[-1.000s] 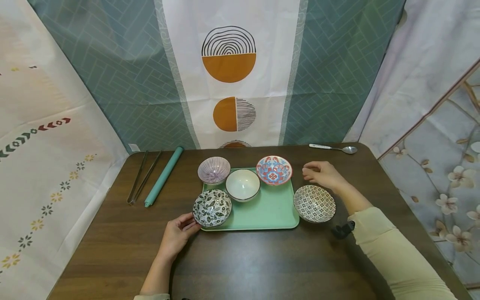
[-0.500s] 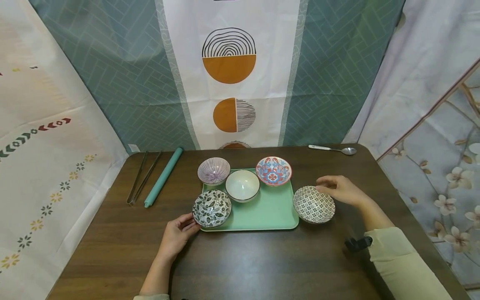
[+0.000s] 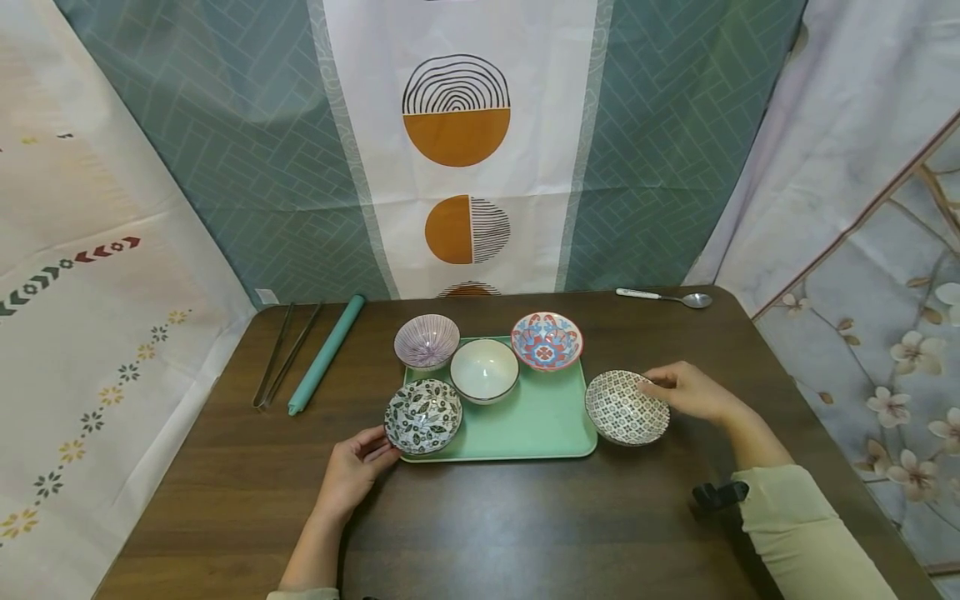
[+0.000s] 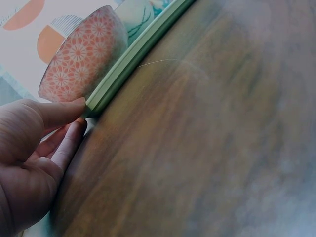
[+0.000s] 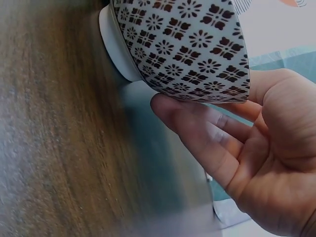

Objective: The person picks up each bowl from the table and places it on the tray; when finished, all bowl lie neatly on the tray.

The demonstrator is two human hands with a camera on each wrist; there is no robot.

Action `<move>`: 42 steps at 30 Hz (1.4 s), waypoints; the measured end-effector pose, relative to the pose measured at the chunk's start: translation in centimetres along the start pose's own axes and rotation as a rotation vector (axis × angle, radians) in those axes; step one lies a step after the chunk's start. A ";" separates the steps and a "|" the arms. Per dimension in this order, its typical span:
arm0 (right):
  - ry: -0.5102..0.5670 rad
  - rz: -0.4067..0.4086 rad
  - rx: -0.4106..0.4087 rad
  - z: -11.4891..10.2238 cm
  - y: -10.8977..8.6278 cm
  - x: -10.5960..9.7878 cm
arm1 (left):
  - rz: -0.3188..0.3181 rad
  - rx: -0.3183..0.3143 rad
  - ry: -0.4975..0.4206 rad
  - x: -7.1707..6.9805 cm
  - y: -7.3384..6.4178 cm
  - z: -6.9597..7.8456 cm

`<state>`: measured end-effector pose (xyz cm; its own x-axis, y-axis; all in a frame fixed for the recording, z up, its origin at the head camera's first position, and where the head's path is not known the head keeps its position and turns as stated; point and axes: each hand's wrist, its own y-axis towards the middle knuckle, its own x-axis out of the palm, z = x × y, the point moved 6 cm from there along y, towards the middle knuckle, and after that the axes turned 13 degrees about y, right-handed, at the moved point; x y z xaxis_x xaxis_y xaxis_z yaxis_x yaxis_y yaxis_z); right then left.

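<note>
My right hand (image 3: 688, 392) holds a bowl with a small brown geometric pattern (image 3: 626, 408) by its right side, thumb over the rim and fingers underneath the outer wall (image 5: 197, 54). This bowl is just off the right edge of a green tray (image 3: 536, 425). At the tray's front left corner, my left hand (image 3: 356, 467) pinches the rim (image 4: 106, 89) between thumb and fingers. Right beside that hand sits a black-and-white leaf-patterned bowl (image 3: 423, 417), reddish with flowers outside. Also on the tray are a plain white bowl (image 3: 485, 371), a purple-striped bowl (image 3: 427, 342) and a red-and-blue bowl (image 3: 547, 341).
Metal tongs (image 3: 285, 358) and a teal roll (image 3: 327, 354) lie left of the tray on the dark wooden table (image 3: 495, 525). A spoon with a white handle (image 3: 664, 297) lies near the back right edge. Fabric curtains (image 3: 637, 133) hang around the table.
My right hand has moved right and toward me from beyond the brown-patterned bowl, and now holds its right side. The left hand and the bowls have kept their places.
</note>
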<state>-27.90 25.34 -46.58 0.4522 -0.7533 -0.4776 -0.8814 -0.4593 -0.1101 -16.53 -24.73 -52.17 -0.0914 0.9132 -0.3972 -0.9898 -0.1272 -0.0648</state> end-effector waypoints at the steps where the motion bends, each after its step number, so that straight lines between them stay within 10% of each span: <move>1: 0.013 -0.006 -0.007 0.0 0.0 0.1 | 0.000 -0.001 0.001 0.0 0.0 0.0; 20: 0.112 0.054 -0.043 -2.1 0.2 0.3 | 0.011 0.018 0.012 -0.1 -0.1 0.4; 42: 0.153 -0.025 -0.102 -4.0 3.6 6.3 | -0.001 -0.004 0.011 0.0 -0.1 0.2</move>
<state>-27.68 17.08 -46.45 0.4957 -0.8004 -0.3372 -0.8549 -0.5181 -0.0271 -16.42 -24.65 -51.98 -0.0890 0.9089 -0.4075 -0.9894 -0.1279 -0.0693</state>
